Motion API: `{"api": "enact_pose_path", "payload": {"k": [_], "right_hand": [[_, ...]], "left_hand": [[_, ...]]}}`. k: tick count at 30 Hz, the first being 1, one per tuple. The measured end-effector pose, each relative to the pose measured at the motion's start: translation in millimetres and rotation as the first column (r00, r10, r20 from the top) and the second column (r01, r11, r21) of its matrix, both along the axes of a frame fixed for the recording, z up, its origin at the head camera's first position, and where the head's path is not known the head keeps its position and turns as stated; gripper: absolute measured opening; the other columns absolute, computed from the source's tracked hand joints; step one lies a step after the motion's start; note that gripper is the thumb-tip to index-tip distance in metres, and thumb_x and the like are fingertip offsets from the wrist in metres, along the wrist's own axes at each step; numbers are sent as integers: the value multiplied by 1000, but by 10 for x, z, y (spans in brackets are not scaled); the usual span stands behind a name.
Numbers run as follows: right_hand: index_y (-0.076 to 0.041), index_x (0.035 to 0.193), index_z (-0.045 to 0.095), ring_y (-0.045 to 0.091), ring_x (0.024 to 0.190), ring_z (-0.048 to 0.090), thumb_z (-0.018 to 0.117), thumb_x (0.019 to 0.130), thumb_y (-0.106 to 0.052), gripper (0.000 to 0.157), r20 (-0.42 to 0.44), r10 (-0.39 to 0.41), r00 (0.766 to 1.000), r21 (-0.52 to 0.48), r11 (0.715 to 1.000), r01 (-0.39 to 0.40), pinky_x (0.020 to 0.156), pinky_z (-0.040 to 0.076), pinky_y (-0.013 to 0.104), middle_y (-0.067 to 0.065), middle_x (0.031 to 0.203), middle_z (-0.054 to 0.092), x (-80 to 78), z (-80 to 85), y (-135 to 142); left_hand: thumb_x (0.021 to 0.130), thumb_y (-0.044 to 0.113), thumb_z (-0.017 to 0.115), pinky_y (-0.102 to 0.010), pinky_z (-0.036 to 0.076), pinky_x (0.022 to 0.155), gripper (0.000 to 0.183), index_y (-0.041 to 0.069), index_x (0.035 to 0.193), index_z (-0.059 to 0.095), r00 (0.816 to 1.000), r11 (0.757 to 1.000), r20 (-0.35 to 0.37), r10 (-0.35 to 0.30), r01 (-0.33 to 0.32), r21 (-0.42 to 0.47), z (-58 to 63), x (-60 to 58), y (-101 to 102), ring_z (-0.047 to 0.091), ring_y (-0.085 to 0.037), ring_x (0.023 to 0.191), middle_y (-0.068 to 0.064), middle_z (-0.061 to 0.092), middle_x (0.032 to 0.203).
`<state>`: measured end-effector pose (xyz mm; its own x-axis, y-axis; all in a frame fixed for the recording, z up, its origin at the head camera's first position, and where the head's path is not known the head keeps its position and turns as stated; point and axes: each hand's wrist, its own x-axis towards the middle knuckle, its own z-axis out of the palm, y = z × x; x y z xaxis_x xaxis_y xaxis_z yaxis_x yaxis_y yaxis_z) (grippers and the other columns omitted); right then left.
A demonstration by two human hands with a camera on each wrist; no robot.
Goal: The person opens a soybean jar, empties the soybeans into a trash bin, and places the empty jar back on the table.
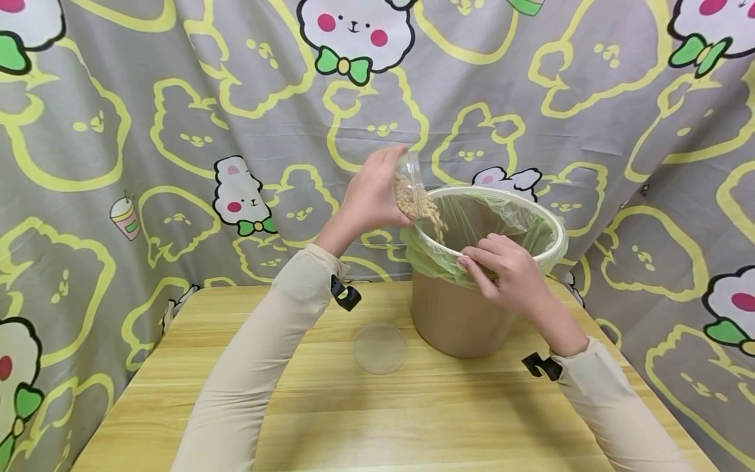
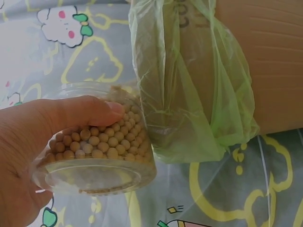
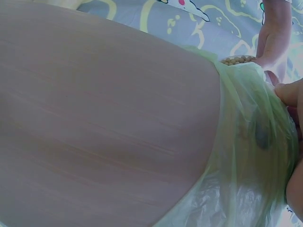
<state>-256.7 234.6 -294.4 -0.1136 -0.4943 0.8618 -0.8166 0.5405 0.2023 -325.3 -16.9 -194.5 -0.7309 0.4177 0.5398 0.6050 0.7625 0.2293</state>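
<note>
My left hand (image 1: 370,193) grips a clear plastic jar (image 1: 410,164), tipped over the left rim of a brown trash bin (image 1: 460,321). Small round beige balls, like soybeans (image 1: 438,219), spill from its mouth into the bin. In the left wrist view, many of these balls still fill the jar (image 2: 102,177), with the thumb across its side. A thin green bag (image 1: 433,259) lines the bin and folds over its pale rim (image 1: 551,242). On the near rim, my right hand (image 1: 513,272) holds the bin's edge through the bag, thumb outside; the right wrist view shows only part of that hand (image 3: 294,184).
A round translucent lid (image 1: 380,349) lies flat on the wooden table (image 1: 330,419), left of the bin's base. Behind and at both sides hangs a grey cartoon-print curtain (image 1: 283,131), close to the bin. Black straps (image 1: 345,293) circle the wrists.
</note>
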Motion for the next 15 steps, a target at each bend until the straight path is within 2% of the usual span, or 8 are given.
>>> {"api": "enact_pose_path", "payload": {"k": [9,15], "right_hand": [[-2,84,75,17,63,47,53,107,-28,41,-1,-14,1000,-3,1000,14,61,41,34,4,69,61,10,-3,-8],[0,86,75,18,65,47,56,105,-25,36,55,-28,998,2,1000,28,63,41,34,6,70,62,34,5,2]], "left_hand": [[55,28,100,-43,45,115,121,14,156,35,999,999,-43,-21,20,-27,-27,-4,5,32,-24,151,-5,39,160],[56,30,100,-40,44,116,124,15,159,33,996,997,-84,-19,12,-80,-8,19,20,30,-24,153,-3,35,163]]}}
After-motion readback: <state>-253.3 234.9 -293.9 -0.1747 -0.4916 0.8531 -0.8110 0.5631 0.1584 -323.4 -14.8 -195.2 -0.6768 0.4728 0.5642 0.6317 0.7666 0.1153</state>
